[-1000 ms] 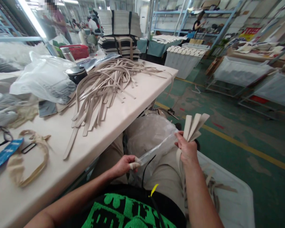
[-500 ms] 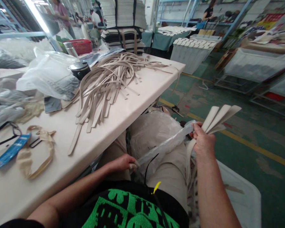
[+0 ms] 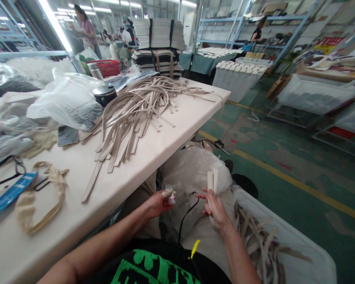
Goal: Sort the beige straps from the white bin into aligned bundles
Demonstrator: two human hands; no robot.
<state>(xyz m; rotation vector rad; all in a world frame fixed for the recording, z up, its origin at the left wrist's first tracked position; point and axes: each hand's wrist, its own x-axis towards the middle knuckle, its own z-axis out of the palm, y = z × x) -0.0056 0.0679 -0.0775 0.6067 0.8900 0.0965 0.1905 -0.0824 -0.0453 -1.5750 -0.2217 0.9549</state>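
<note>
Low over my lap, my left hand (image 3: 160,204) pinches a small white piece (image 3: 171,198) between thumb and fingers; its exact kind is unclear. To the right of it, my right hand (image 3: 215,209) is closed around a few flat beige strips (image 3: 212,182), whose ends point up and away from me. Some of its fingers reach toward the left hand, and the two hands are apart. Beneath and beyond them, a clear plastic bag (image 3: 192,163) lies across my legs. A thin black cord (image 3: 182,221) runs down the middle of my lap.
A big heap of beige strips (image 3: 142,106) covers part of the white table (image 3: 183,130) on the left. Beside my right leg stands a white bin (image 3: 316,248) with loose strips (image 3: 260,240) inside. A black lidded mug (image 3: 104,94) and a white plastic bag (image 3: 66,98) sit farther back.
My right hand has come left and inward with the strips, now closer to the left hand. The clear plastic stretched between the hands is no longer drawn out. The bin's strips have come into view.
</note>
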